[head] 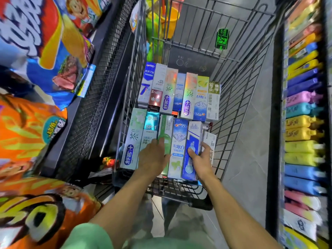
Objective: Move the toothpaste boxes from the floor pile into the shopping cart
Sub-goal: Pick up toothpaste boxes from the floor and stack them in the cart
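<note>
**Two rows of boxes are lying in the cart**

Two rows of long cardboard toothpaste boxes are lying flat in the grey wire shopping cart. Seven boxes are sitting in the far row, side by side. Six more are sitting in the near row, closest to the cart's handle end.

The left hand is resting on the near row with its fingers nearly straight. The fingers are pressing on the green and white box, and they are not curling around anything.

The right hand is holding the blue and white box in the near row. The thumb is lying on top of the box and the fingers are wrapping around its right side. A white box is peeking out just past those fingers, by the cart's right wall.

These boxes are probably light and stiff, with thin walls that can dent if squeezed hard. Their shiny sides may be slippery. Holding one across the middle, thumb on top and fingers on the side, looks safest.

The floor pile is not showing here. Big orange and blue snack bags are hanging to the left of the cart. Rows of bright toothbrush packs are lining the shelf to its right.
</note>
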Demonstrator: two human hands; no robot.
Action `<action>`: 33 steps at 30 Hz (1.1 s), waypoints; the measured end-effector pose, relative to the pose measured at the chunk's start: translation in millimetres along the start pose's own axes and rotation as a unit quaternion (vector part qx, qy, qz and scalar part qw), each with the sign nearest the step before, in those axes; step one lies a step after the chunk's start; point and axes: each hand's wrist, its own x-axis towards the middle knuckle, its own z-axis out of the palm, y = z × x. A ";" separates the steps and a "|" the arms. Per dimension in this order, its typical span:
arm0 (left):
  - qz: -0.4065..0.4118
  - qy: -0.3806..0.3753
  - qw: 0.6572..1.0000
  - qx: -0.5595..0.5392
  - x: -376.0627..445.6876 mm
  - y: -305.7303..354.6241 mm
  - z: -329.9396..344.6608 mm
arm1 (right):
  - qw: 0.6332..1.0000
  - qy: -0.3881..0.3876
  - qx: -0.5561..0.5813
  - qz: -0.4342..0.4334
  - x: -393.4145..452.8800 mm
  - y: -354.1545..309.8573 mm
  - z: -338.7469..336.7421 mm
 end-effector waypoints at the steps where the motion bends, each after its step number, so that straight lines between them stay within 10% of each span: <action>1: 0.010 -0.002 1.000 0.004 -1.4 -3.0 -1.1 | 1.000 0.007 -0.012 -0.004 1.9 -0.8 3.6; 11: 0.086 0.100 0.991 0.014 -30.5 -39.4 -26.7 | 0.914 0.098 -0.382 -0.096 -3.8 -2.8 10.7; 33: 0.345 0.084 0.925 0.132 -137.9 -68.3 -50.3 | 0.867 0.208 -0.367 -0.267 -222.4 -29.6 15.4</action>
